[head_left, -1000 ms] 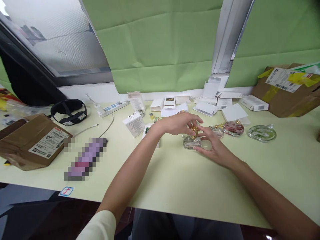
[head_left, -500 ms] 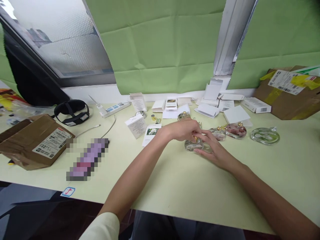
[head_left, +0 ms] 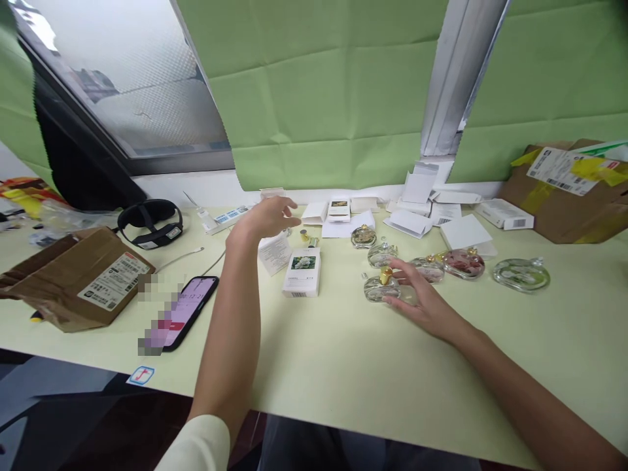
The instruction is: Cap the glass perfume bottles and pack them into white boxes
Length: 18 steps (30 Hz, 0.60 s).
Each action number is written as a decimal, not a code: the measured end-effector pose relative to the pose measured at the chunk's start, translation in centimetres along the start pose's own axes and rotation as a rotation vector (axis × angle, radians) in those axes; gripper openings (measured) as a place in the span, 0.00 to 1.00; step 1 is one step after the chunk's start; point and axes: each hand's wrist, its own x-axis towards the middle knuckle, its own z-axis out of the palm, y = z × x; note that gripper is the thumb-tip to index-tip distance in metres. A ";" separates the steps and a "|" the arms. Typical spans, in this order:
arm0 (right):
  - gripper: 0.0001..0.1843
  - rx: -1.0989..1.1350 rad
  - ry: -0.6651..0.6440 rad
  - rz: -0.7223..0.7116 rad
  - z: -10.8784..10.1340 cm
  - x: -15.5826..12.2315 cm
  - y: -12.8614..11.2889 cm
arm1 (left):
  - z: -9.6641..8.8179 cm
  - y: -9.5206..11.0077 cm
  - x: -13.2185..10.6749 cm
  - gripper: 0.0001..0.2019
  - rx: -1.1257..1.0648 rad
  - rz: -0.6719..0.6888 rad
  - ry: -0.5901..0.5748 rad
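Toward the back of the table my left hand [head_left: 271, 216] hangs with fingers apart and nothing visible in it. Beneath it a white printed box [head_left: 273, 254] is partly hidden. My right hand [head_left: 422, 299] grips the right side of a flat, clear glass perfume bottle [head_left: 377, 289], which has a gold-coloured top [head_left: 386, 275]. The thumb is low on the glass and the other fingers are near the top. A small silvery piece [head_left: 364, 275] lies beside this bottle. Behind it are another clear bottle [head_left: 381, 255] and a darker-patterned bottle [head_left: 364, 237].
A white box with a flower picture [head_left: 301, 273] stands left of the bottles. Pink [head_left: 464, 263] and green [head_left: 521, 274] bottles lie rightward. Opened cartons [head_left: 415, 222] fill the back. Cardboard boxes [head_left: 579, 190] flank the table; a phone [head_left: 189, 313] and headset [head_left: 150, 224] are left.
My left hand has left the bottle's top and moved left to above the white boxes. The right hand stays at the bottle, whose gold-coloured top now shows.
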 end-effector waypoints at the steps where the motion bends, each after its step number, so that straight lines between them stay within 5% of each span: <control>1: 0.38 0.014 -0.006 0.028 0.0 0.0 -0.1 | 0.1 -1.2 0.4 0.24 0.014 -0.056 0.010; 5: 0.37 0.024 -0.069 0.105 0.0 -0.1 -0.3 | 0.7 -4.3 1.4 0.29 0.023 -0.157 -0.028; 9: 0.35 0.007 -0.082 0.147 -0.1 0.0 -0.5 | 0.6 -4.7 1.3 0.28 -0.013 -0.222 -0.042; 14: 0.36 0.013 -0.072 0.183 -0.2 -0.1 -0.5 | -0.1 -1.7 -0.4 0.29 0.017 -0.053 -0.040; 18: 0.38 0.039 -0.064 0.205 -0.2 -0.1 -0.3 | 1.5 1.7 -0.7 0.31 0.075 0.007 -0.274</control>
